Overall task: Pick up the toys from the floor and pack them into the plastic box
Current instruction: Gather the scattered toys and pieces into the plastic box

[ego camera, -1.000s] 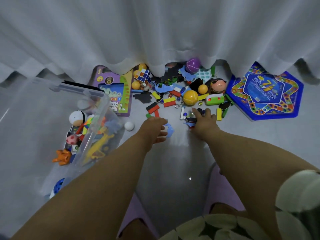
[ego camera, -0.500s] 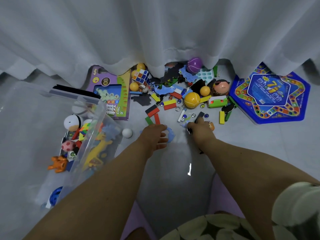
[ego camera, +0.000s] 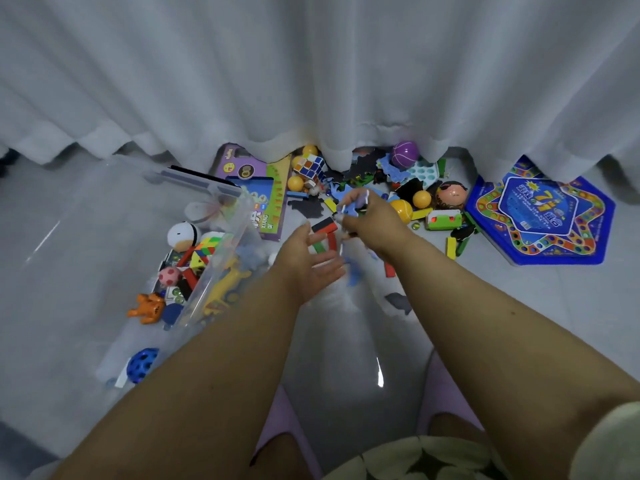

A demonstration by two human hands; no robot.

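Toys, small blue and white plastic pieces (ego camera: 351, 207), are sitting pinched in the right hand (ego camera: 372, 220) above the floor clutter; the left hand (ego camera: 304, 261), fingers spread, is waiting beside the clear plastic box (ego camera: 221, 244).

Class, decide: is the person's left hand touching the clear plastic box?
Apart. The head view shows the left hand open, palm up, to the right of the plastic box, with floor and a small white ball visible between them.
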